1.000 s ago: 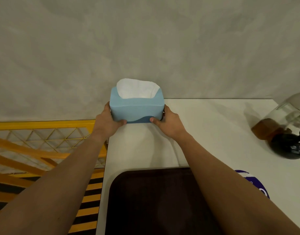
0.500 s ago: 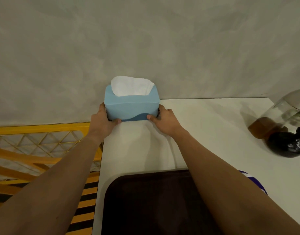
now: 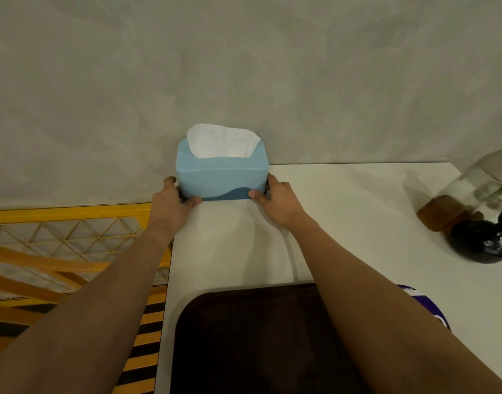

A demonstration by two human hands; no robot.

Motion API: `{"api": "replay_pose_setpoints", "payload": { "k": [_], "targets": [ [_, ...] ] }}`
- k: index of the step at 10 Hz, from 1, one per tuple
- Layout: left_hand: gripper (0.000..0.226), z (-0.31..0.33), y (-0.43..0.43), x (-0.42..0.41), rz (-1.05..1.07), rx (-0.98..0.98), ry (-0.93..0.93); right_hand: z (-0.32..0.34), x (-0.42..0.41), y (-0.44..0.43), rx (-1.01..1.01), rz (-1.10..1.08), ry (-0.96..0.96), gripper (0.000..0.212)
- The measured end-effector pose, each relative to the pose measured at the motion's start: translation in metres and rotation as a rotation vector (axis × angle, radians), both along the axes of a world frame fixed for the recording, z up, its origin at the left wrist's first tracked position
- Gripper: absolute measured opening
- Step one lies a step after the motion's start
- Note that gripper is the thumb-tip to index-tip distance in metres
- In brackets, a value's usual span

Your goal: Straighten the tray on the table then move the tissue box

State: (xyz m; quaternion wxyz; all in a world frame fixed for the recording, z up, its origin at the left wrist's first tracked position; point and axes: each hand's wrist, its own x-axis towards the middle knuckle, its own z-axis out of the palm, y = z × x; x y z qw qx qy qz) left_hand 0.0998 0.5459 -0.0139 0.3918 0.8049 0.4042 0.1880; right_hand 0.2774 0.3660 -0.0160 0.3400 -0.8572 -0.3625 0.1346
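A light blue tissue box [image 3: 221,177] with a white tissue sticking out of its top stands at the far left corner of the white table [image 3: 357,223], against the grey wall. My left hand [image 3: 171,204] grips its left end and my right hand [image 3: 278,201] grips its right end, thumbs on the front lower edge. A dark brown tray [image 3: 244,336] lies at the table's near edge, its sides parallel to the table's edges; my right forearm crosses over its right part.
A glass vase [image 3: 477,211] with brown liquid and a dark base stands at the right. A purple and white object [image 3: 431,311] peeks out beside the tray. Left of the table is a yellow lattice barrier [image 3: 65,234] and black-yellow striped floor.
Both hands have slid the tissue box a little further left and back, into the table's far left corner by the wall. The tray has not moved on the table.
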Motion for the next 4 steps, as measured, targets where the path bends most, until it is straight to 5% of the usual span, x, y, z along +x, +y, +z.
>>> {"api": "replay_pose_setpoints", "payload": {
  "k": [3, 4],
  "targets": [
    [0.07, 0.003, -0.005, 0.001, 0.013, -0.022, 0.012, 0.001, 0.0, 0.002, -0.034, -0.001, -0.006, 0.053],
    [0.086, 0.013, -0.005, -0.003, -0.029, -0.065, 0.045, 0.012, 0.005, 0.002, -0.108, 0.031, 0.042, 0.057]
  ]
}}
